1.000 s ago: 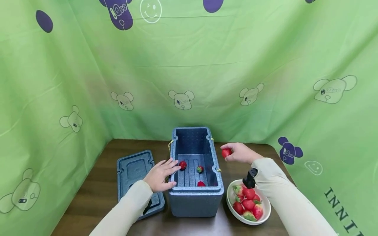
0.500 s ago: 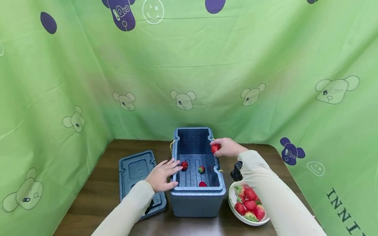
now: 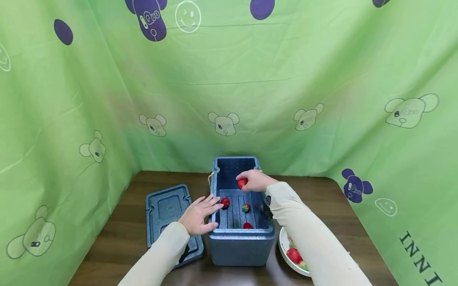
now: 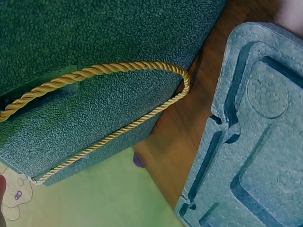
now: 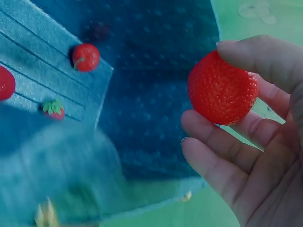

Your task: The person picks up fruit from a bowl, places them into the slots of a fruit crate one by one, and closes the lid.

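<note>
My right hand [image 3: 254, 180] holds a red strawberry [image 3: 242, 183] [image 5: 222, 88] between thumb and fingers, above the open blue foam box [image 3: 239, 242]. Three strawberries lie on the box's ribbed floor: one at the left [image 3: 225, 202], one in the middle [image 3: 245, 207], one near the front [image 3: 247, 225]. My left hand [image 3: 198, 214] rests flat on the box's left rim, fingers straight. In the left wrist view the box's outer wall [image 4: 94, 38] shows with its yellow rope handle [image 4: 109, 75].
The box's blue lid [image 3: 168, 216] [image 4: 255, 142] lies upside down on the brown table [image 3: 118, 242], left of the box. A white bowl [image 3: 286, 254] with strawberries sits at the right, partly hidden by my right arm. Green printed cloth surrounds the table.
My right hand has carried the strawberry leftward from beside the box's right wall to over its inside. The left hand has stayed on the rim.
</note>
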`<state>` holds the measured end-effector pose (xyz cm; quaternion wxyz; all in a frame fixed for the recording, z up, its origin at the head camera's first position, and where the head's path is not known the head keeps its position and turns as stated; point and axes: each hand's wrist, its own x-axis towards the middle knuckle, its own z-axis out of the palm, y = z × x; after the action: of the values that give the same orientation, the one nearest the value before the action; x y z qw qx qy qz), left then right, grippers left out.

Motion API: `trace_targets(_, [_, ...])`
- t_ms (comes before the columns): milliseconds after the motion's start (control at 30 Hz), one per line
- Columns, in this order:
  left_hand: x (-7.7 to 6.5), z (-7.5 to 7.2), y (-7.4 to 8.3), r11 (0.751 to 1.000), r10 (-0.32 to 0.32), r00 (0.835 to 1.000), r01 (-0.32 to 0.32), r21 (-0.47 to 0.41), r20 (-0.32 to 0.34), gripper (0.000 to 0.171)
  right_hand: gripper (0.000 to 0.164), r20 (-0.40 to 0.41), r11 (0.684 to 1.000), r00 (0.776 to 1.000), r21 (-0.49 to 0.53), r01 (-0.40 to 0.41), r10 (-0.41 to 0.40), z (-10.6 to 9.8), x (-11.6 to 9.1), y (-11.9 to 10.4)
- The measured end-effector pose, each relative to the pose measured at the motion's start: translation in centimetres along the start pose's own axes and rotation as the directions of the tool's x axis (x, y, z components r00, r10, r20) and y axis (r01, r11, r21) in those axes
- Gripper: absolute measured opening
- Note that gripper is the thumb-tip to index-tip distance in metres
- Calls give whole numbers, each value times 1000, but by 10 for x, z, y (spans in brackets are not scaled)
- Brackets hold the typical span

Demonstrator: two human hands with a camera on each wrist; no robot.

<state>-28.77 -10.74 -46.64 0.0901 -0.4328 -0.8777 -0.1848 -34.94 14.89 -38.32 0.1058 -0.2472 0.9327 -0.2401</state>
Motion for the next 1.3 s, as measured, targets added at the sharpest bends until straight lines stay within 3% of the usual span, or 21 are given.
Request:
trace_targets(367, [1, 2, 1, 999, 17, 1000, -17, 41, -15, 53, 44, 31, 999, 999, 21, -34, 33, 19, 10, -6])
trace_targets(867, [9, -6, -1, 990, 73, 997, -77, 118, 40, 54, 44, 41, 999, 999, 32, -36, 34, 41, 25, 3])
trace_targets(1067, [1, -5, -5, 990, 70, 996, -75, 119, 46, 53, 43, 75, 999, 997, 36, -33, 30, 55, 31, 7])
trace_targets(1300, [2, -5, -7, 985, 139, 990, -139, 107, 5, 53, 42, 78, 997, 995, 43, -64, 60, 63, 30, 11])
